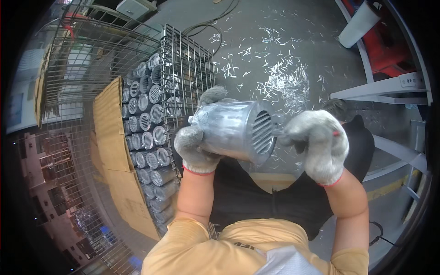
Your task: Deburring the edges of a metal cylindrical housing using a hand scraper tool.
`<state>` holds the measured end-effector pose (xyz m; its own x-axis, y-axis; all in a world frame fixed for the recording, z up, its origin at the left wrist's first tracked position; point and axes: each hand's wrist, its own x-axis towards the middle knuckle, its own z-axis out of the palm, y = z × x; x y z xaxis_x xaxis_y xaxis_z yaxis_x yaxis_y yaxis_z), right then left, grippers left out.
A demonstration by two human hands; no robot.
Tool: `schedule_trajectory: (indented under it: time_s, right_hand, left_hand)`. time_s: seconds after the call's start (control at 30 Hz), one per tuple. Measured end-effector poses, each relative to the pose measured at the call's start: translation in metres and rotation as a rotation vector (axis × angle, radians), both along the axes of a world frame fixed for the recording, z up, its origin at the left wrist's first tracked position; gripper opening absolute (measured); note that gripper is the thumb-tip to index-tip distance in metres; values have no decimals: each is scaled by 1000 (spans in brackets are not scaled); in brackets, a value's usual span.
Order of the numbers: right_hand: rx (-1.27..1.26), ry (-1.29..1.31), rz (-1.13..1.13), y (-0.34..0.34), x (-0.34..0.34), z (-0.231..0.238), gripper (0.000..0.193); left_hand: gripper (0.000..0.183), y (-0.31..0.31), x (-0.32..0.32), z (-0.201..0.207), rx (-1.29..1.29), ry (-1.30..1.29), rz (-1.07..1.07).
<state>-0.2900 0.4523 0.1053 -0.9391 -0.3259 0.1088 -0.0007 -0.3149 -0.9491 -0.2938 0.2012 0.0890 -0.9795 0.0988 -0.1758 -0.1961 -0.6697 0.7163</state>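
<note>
A shiny silver metal cylinder (227, 130), like a motor housing, lies sideways in front of me. Its round right end (262, 132) has a row of parallel slots. My left hand (195, 145), in a grey-and-white knit work glove, is wrapped round its left end. Close to the slotted face is my right hand (318, 142), gloved the same way, with the fingers curled and pinched together. A small red spot shows at this hand, and whatever its fingers hold is too blurred and covered to name.
On my left stands a wire cage (188, 59) stacked with several similar slotted cylinders (156, 112), lined with cardboard (121, 156). Small bright metal slivers (286, 82) litter the grey floor ahead. At right are a white metal frame (380, 91) and a white roll (360, 24).
</note>
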Motion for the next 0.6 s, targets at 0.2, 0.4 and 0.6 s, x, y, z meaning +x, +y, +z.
schedule_trajectory:
  time_s: [0.2, 0.4, 0.6]
  right_hand:
    - [-12, 122, -116, 2, 15, -12, 20]
    - [590, 738, -56, -3, -4, 5, 20]
    - [-45, -523, -33, -15, -16, 15, 19]
  left_hand:
    - [97, -3, -3, -2, -13, -3, 32]
    - [94, 0, -1, -3, 27, 1, 47]
    - [95, -3, -1, -4, -127, 19, 112]
